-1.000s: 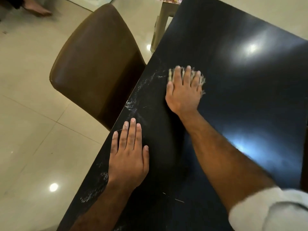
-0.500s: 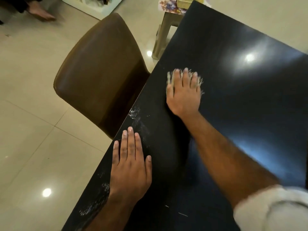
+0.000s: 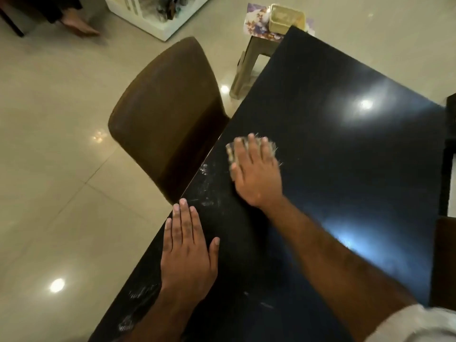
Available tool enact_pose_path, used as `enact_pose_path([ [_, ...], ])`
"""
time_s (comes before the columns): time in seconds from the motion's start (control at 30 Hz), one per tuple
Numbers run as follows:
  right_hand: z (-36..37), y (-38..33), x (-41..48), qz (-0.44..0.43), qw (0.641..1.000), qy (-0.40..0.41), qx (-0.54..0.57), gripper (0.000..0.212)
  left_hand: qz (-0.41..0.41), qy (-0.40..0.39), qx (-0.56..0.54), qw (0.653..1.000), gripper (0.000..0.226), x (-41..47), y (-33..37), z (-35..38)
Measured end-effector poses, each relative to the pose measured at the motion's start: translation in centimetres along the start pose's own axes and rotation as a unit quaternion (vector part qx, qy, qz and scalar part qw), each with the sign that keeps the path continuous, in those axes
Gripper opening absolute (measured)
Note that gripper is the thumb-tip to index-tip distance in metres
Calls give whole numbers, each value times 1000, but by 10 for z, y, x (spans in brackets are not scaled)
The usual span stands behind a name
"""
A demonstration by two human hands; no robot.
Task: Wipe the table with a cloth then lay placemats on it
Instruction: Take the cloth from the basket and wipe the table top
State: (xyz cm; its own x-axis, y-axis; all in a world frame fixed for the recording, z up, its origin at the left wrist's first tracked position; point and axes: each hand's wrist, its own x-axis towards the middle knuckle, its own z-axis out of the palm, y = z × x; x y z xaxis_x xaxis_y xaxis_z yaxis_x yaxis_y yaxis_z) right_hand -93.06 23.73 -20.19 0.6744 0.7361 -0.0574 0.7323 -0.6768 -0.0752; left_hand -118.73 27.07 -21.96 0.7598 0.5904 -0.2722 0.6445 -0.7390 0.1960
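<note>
Right hand (image 3: 256,174) flat pressing cloth (image 3: 232,154); left hand (image 3: 188,250) flat, empty; chair (image 3: 167,124) abuts table (image 3: 345,156).

Left hand (image 3: 188,253) flat, fingers together; right hand (image 3: 256,172) flat, seemingly pressing.

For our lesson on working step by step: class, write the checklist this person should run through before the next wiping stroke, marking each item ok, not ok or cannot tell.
1. Cloth under the right hand: ok, the palm lies flat on it.
2. Left hand braced on the table: ok.
3. White smears near the edge gone: not ok.
4. Path ahead free of objects: ok.
5. Chair clear of the table edge: cannot tell.
6. Placemats ready: cannot tell, none in view.
</note>
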Motion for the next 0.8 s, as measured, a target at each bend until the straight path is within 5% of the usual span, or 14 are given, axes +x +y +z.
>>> enact_pose_path([
  [0.1,-5,0,49,111,993,9,27,69,-18,3,9,1000,91,-29,-20,7],
  [0.17,-1,-32,60,107,994,3,32,72,-26,-9,14,1000,91,-39,-27,8],
  [0.33,2,-103,-30,-76,997,-15,24,71,-18,-23,-8,1000,91,-37,-27,4],
  [0.5,-1,-86,-83,-199,977,-74,-5,73,-27,-35,-11,999,92,-58,-40,5],
  [0.7,0,-36,40,34,999,16,-19,69,-21,-6,-6,1000,89,-70,-45,17],
  [0.8,1,-68,18,-23,1000,-7,-8,71,-22,-16,-7,1000,90,-72,-44,16],
])
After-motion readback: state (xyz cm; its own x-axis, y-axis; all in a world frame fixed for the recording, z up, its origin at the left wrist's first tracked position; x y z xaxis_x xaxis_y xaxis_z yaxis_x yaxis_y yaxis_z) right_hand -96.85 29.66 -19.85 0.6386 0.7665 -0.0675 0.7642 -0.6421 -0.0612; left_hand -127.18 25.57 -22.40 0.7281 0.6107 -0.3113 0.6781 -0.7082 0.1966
